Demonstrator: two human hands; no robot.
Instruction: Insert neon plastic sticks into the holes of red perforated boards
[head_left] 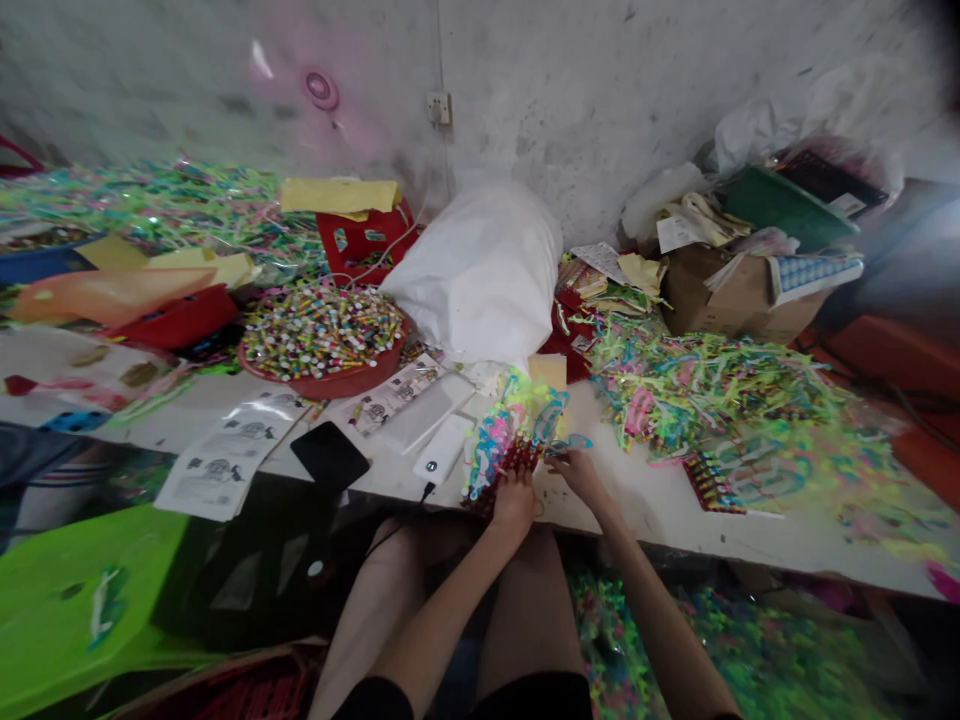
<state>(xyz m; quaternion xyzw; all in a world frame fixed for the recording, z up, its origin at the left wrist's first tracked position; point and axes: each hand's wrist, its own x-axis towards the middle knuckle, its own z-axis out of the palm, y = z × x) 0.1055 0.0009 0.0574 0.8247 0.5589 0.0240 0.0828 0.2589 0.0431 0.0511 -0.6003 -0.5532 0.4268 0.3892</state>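
Observation:
A dark red rack [523,455] with rows of small slots lies tilted near the table's front edge. Yellow-green, blue and pink plastic strips [491,440] stick out along its far and left sides. My left hand [515,500] is on the near part of the rack, its fingers closed over it. To the right, my right hand [579,476] pinches a thin translucent blue plastic piece [576,442] just beside the rack. The fingertips of this hand are small in the view, and the piece's exact shape is unclear.
A white sack [487,270] stands behind the rack. At left are a red basin [330,385] of small multicoloured pieces, a power bank [444,450], a black phone-like slab [330,456] and printed sheets [225,465]. Rightward lie a colourful strip heap [720,390] and another filled rack [712,483].

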